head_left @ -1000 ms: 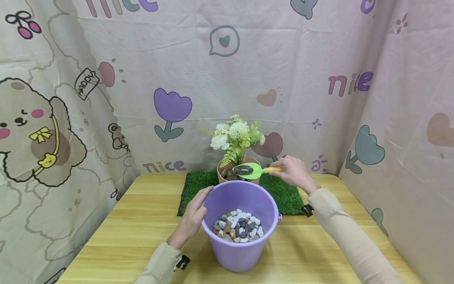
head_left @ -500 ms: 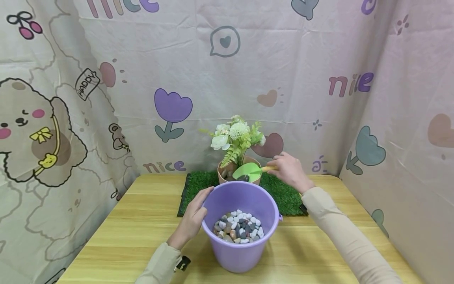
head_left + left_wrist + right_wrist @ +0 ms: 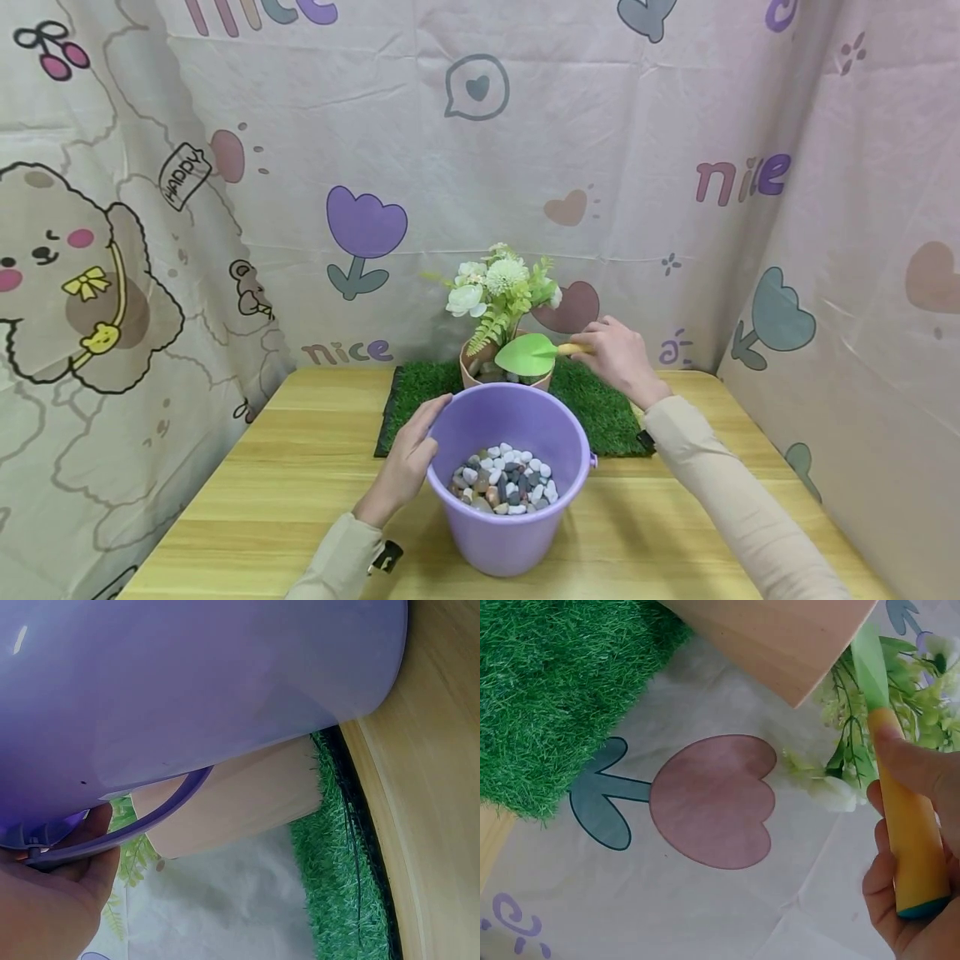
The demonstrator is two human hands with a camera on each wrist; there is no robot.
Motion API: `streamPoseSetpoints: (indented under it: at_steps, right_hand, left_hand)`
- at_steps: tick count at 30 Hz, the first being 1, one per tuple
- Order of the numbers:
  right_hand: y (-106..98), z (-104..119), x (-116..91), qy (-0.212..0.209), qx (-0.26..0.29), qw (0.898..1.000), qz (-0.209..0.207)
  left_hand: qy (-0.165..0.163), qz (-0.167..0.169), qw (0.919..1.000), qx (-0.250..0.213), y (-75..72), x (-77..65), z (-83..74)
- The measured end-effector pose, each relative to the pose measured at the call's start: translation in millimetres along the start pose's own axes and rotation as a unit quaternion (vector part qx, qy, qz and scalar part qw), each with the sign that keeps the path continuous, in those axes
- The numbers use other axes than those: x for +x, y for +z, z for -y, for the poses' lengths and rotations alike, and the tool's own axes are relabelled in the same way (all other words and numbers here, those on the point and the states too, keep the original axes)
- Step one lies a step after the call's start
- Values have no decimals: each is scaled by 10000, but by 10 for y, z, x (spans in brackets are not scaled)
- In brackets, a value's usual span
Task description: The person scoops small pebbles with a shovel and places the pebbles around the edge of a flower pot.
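My left hand (image 3: 401,467) grips the rim of a purple bucket (image 3: 506,542) at its left side. In the left wrist view its fingers curl at the rim beside the bucket's handle (image 3: 161,814). Grey, white and brown pebbles (image 3: 502,479) cover the bucket's bottom. With my right hand (image 3: 618,358) I hold a small trowel (image 3: 527,356) by its yellow handle (image 3: 909,832). Its green blade is tilted above a flowerpot (image 3: 232,799), and no stone shows on it. White flowers with green leaves (image 3: 504,275) rise from the pot, which has stones inside; the bucket partly hides it.
The pot stands on a mat of artificial grass (image 3: 600,417) at the back of the wooden table (image 3: 277,483). A printed cloth (image 3: 480,183) hangs behind and at both sides. The bucket stands in front of the pot.
A large black stone lay on the trowel blade a second ago. The blade tipped, the stone slid off toward the pot, and the blade is now bare. My left hand stayed on the bucket.
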State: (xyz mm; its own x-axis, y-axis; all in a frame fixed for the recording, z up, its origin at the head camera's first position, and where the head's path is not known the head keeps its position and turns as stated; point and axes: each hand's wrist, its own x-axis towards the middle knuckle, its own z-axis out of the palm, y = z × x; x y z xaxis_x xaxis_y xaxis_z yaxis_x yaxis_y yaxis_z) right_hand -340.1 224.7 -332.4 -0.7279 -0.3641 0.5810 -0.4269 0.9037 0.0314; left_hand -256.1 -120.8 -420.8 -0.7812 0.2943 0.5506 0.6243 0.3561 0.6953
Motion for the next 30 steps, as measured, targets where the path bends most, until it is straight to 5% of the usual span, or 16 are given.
streamPoseSetpoints:
  at_steps: [7,16,24,30]
  right_hand:
    - [-206,44,-67,176,623,9970,425]
    - [-378,116,-223,525,1952,9731,1108]
    - [-459,252,-278,-156,2107,9655,1526]
    - [-532,457,-265,-729,2204,9466,2236]
  left_hand:
    - [-44,-18,10000,-22,-5,-15,15]
    - [10,43,9999,-90,-3,16,3]
    - [1,10,10000,-28,0,15,-2]
    - [-10,-1,10000,-44,-1,8,-9]
